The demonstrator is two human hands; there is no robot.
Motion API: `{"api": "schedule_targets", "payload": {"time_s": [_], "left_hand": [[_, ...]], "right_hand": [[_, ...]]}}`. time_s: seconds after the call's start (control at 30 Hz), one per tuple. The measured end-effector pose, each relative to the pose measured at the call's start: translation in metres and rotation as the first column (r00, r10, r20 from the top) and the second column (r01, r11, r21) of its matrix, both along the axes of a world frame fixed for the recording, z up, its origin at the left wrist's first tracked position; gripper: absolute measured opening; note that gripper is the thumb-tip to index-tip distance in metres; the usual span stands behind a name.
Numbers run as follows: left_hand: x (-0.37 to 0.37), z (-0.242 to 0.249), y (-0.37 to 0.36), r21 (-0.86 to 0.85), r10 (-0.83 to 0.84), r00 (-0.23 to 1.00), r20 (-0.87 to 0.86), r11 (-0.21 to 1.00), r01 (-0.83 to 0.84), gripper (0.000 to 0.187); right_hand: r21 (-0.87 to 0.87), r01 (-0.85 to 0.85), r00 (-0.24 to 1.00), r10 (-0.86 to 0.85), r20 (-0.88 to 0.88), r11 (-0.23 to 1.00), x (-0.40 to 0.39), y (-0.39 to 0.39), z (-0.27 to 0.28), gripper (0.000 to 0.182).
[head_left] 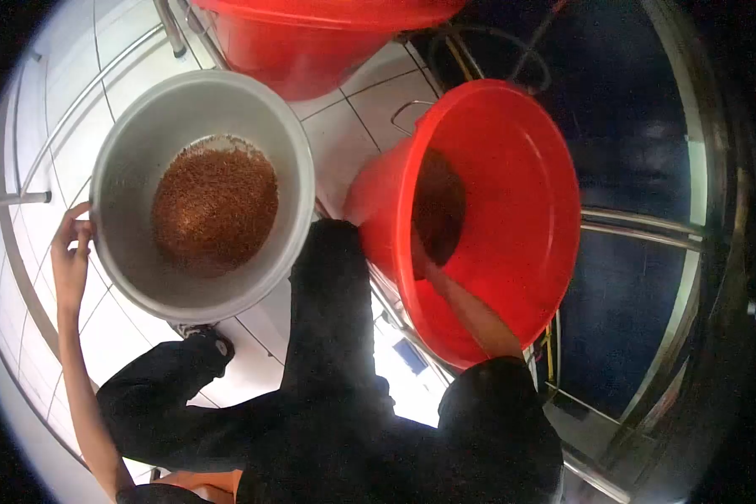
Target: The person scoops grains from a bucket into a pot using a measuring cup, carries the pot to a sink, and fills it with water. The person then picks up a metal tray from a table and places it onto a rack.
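A grey round tub (298,160) at the left holds a heap of reddish-brown grains (214,206). My left hand (74,238) is at the tub's left rim, its fingers bent against the edge. To the right, a deep red bucket (512,218) leans with its mouth towards me, and dark brown material (438,197) lies at its bottom. My right forearm reaches down into this bucket. My right hand (418,256) is dim at the edge of the brown material, and its fingers cannot be made out.
Another large red tub (302,50) stands at the top. Metal rails (647,227) and dark blue panels (630,311) are on the right. White floor tiles (256,344) show below, with my black-clad legs (328,311) between the containers.
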State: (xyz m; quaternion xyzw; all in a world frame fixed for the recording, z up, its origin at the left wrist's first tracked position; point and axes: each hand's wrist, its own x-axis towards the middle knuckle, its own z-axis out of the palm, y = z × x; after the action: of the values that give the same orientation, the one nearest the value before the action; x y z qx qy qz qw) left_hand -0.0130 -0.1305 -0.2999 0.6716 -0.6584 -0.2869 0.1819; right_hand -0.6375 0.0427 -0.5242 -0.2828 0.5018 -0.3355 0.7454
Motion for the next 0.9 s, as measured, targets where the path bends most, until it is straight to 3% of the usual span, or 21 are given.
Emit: {"api": "schedule_targets", "payload": {"time_s": [0.1, 0.13, 0.17, 0.23, 0.27, 0.33, 0.37, 0.43, 0.53, 0.67, 0.83, 0.9], "left_hand": [[-0.01, 0.012, 0.002, -0.04, 0.012, 0.999, -0.052, 0.999, -0.014, 0.027], [-0.002, 0.003, 0.003, -0.107, -0.044, 0.999, -0.027, 0.993, 0.041, 0.047], [0.0, 0.004, 0.004, -0.084, -0.031, 0.998, -0.049, 0.996, 0.027, 0.037], [0.004, -0.001, 0.004, -0.114, 0.014, 0.998, -0.055, 0.993, -0.02, 0.03], [0.001, 0.004, 0.002, -0.101, 0.025, 0.999, -0.039, 0.994, -0.029, 0.028], [-0.008, 0.02, 0.001, -0.099, 0.033, 0.996, -0.077, 0.994, -0.04, 0.028], [-0.012, 0.026, 0.002, -0.078, 0.045, 0.993, -0.113, 0.996, -0.054, 0.027], [-0.013, 0.025, 0.002, -0.114, 0.053, 0.988, -0.147, 0.991, -0.07, 0.028], [-0.012, 0.024, -0.001, -0.096, 0.053, 0.986, -0.156, 0.993, -0.069, 0.028], [-0.011, 0.021, -0.004, -0.13, 0.038, 0.99, -0.139, 0.99, -0.056, 0.029], [0.0, 0.016, 0.004, -0.16, 0.061, 0.982, -0.18, 0.983, -0.091, 0.03], [0.012, 0.007, 0.003, -0.199, 0.0, 0.982, -0.189, 0.979, -0.038, 0.029]], "right_hand": [[-0.05, 0.111, 0.972, -0.097, 0.214, 0.993, -0.005, -0.017, 0.016, 0.064], [-0.065, 0.146, 0.96, -0.125, 0.25, 0.987, -0.008, -0.02, 0.025, 0.065], [-0.079, 0.177, 0.95, -0.149, 0.274, 0.981, -0.009, -0.026, 0.038, 0.065], [-0.027, 0.273, 0.94, -0.26, 0.222, 0.962, -0.002, -0.035, 0.084, 0.064], [-0.043, 0.275, 0.939, -0.259, 0.226, 0.961, -0.015, -0.037, 0.079, 0.064], [0.105, 0.435, 0.891, -0.444, 0.091, 0.895, -0.054, -0.041, 0.069, 0.066], [0.096, 0.442, 0.889, -0.45, 0.091, 0.892, -0.053, -0.045, 0.096, 0.066], [-0.07, 0.43, 0.9, -0.434, -0.051, 0.9, -0.056, -0.05, 0.149, 0.091], [-0.096, 0.567, 0.822, -0.569, 0.006, 0.818, -0.099, -0.044, 0.162, 0.076], [-0.178, 0.648, 0.758, -0.65, 0.053, 0.741, -0.115, -0.039, 0.172, 0.082], [-0.23, 0.78, 0.591, -0.806, -0.04, 0.583, -0.111, -0.032, 0.205, 0.083], [-0.288, 0.755, 0.604, -0.796, -0.044, 0.588, -0.127, -0.036, 0.21, 0.081]]}}
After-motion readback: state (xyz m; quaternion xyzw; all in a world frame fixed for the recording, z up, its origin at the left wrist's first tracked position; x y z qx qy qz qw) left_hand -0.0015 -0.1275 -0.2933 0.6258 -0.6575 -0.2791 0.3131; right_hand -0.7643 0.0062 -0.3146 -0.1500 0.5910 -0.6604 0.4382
